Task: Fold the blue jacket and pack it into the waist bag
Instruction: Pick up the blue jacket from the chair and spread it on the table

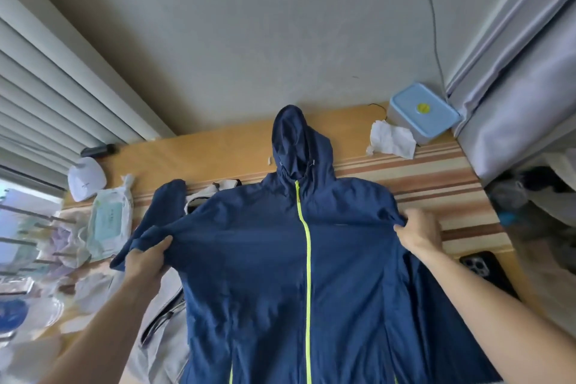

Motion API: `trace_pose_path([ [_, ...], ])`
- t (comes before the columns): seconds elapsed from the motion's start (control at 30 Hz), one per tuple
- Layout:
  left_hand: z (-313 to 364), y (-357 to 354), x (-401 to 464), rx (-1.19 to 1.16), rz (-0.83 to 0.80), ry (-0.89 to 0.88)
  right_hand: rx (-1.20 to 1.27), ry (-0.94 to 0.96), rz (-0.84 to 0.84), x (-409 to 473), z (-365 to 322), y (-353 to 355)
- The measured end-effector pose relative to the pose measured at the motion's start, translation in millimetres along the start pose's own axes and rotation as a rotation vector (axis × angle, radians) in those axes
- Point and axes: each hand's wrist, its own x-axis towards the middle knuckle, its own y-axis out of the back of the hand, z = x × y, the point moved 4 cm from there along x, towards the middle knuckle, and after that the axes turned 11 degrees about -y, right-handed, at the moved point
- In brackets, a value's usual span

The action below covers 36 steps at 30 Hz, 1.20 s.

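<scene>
The blue jacket (265,259) lies front up on the table, hood (296,140) toward the wall, with a neon yellow zipper (308,259) running down its middle. My left hand (146,262) pinches the fabric at the left shoulder, where the sleeve bunches. My right hand (419,229) grips the right shoulder seam. A light grey bag-like item (162,330) lies partly under the jacket's left side; a beige piece (215,192) shows behind the left shoulder. I cannot tell which of them is the waist bag.
A striped cloth (436,184) covers the right part of the wooden table (202,150). A blue-lidded box (424,112) and crumpled tissue (391,139) sit at the back right. A phone (486,271) lies right. A wet-wipes pack (109,218), a white device (86,178) and clutter fill the left.
</scene>
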Motion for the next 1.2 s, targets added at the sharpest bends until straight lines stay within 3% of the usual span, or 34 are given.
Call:
trace_pose_path([
  [0.1, -4.6, -2.9, 4.2, 0.054, 0.017, 0.028, -0.007, -0.012, 0.028, 17.2, -11.7, 12.4],
  [0.17, -0.2, -6.1, -5.7, 0.156, 0.007, 0.059, -0.201, -0.030, -0.041, 19.0, -16.6, 16.0],
  [0.23, 15.9, -7.1, -18.7, 0.515, 0.125, 0.030, -0.249, -0.007, -0.027, 24.4, -31.3, 26.9],
  [0.3, 49.3, -19.5, -33.7, 0.828, 0.329, -0.274, -0.036, 0.085, 0.013, 30.5, -63.7, 40.4],
  [0.33, 63.1, -37.4, -35.8, 0.849, 0.339, -0.487, 0.116, 0.122, -0.026, 34.4, -85.3, 44.4],
  [0.4, 77.5, -88.7, -27.5, 0.792, 0.128, -0.730, 0.406, 0.115, -0.204, 39.7, -132.2, 43.5],
  [0.43, 80.4, -119.8, -19.5, 0.725, -0.036, -0.737, 0.493, 0.091, -0.289, 41.0, -154.2, 39.6],
  [0.5, 81.4, -182.7, 1.7, 0.631, -0.321, -0.660, 0.541, 0.057, -0.381, 49.0, -190.6, 25.5],
  [0.57, 78.9, -236.2, 21.4, 0.634, -0.471, -0.561, 0.561, 0.044, -0.410, 59.3, -214.4, 6.8],
  [0.7, 56.0, -300.1, 60.0, 0.598, -0.529, -0.370, 0.651, 0.018, -0.407, 84.9, -238.4, -25.8],
  [0.8, 43.6, -318.2, 79.8, 0.343, -0.516, -0.160, 0.755, -0.030, -0.509, 104.2, -250.3, -39.7],
  [0.87, 51.1, -321.0, 77.3, 0.189, -0.574, -0.109, 0.854, -0.022, -0.587, 106.4, -256.6, -37.6],
  [0.93, 66.7, -315.1, 67.1, 0.076, -0.662, -0.133, 0.947, 0.125, -0.600, 94.3, -261.5, -23.2],
  [1.03, 91.9, -288.0, 44.7, -0.046, -0.748, -0.348, 0.884, 0.591, -0.505, 49.9, -246.1, 13.8],
  [1.1, 93.7, -259.8, 26.6, 0.082, -0.753, -0.657, 0.664, 0.912, -0.433, 17.6, -220.4, 20.5],
  [1.2, 59.5, -217.9, 9.6, 0.500, -0.858, -0.978, 0.193, 1.047, -0.402, 1.2, -167.2, -1.9],
])
